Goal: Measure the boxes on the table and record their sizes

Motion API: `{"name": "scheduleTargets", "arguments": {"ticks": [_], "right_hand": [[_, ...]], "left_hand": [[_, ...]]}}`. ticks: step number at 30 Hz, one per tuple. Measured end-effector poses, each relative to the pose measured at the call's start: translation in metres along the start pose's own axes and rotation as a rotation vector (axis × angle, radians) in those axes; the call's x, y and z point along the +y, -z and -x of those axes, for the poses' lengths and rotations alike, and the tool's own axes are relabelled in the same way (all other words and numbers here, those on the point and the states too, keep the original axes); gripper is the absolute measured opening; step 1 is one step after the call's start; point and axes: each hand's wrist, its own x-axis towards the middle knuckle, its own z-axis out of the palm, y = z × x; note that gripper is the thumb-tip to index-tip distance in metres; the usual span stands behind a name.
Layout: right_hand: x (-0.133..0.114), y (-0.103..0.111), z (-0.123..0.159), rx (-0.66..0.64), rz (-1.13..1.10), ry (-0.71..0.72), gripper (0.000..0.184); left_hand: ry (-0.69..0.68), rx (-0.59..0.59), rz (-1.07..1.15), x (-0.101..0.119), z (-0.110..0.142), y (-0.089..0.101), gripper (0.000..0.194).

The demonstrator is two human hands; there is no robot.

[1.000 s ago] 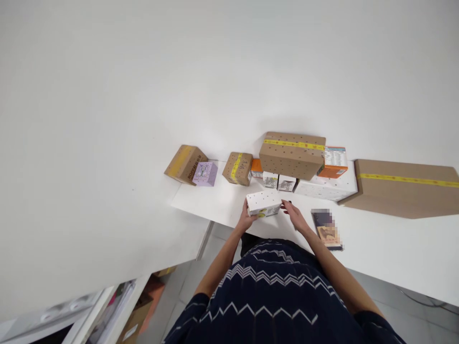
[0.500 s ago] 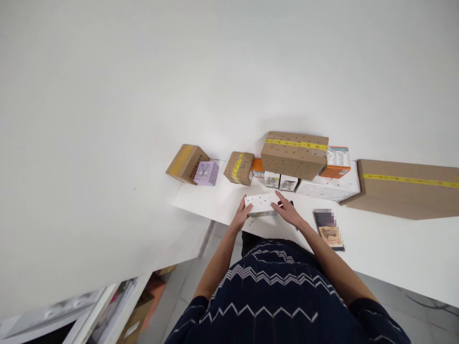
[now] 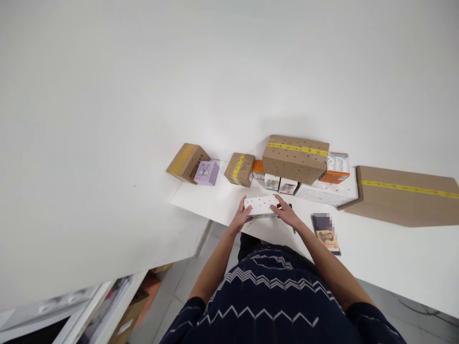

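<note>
A small white box (image 3: 261,204) with dark dots on its top face is at the front edge of the white table. My left hand (image 3: 241,218) is closed on its left end, the thumb on the near top edge. At the right end, my right hand (image 3: 287,213) grips the box too, its thumb on the top and its fingers round the far corner. Partly covered by that hand lies a dark, thin object (image 3: 294,231), whose kind I cannot make out. Two small white printed boxes (image 3: 272,182) stand just beyond the held box.
Behind are a taped brown carton (image 3: 296,162), a smaller carton (image 3: 239,170), orange boxes (image 3: 335,168) and a white dotted box (image 3: 328,191). A purple box (image 3: 207,173) and another carton (image 3: 187,163) stand left. A long carton (image 3: 409,196) and a dark booklet (image 3: 325,234) are right.
My right hand's fingers have shifted on the right end of the white box. The box stays between both hands, and the view has tilted slightly.
</note>
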Motion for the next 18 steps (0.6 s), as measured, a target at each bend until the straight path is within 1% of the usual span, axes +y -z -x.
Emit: {"name": "scheduleTargets", "arguments": {"ticks": [5,8,13,18], "right_hand": [[-0.003,-0.001,0.004,-0.037,0.025,-0.029,0.066],[-0.002,-0.003,0.007,-0.036,0.009,-0.038,0.066],[-0.001,-0.002,0.008,-0.009,-0.062,-0.059,0.064],[-0.005,0.001,0.012,0.004,-0.164,-0.09,0.064]], "left_hand": [[0.009,-0.03,-0.034,0.004,0.004,0.002,0.07],[0.017,-0.045,-0.044,0.005,0.005,0.004,0.066],[0.033,-0.04,-0.046,0.003,0.001,0.005,0.064],[0.008,-0.084,-0.066,0.006,-0.001,0.006,0.06]]}}
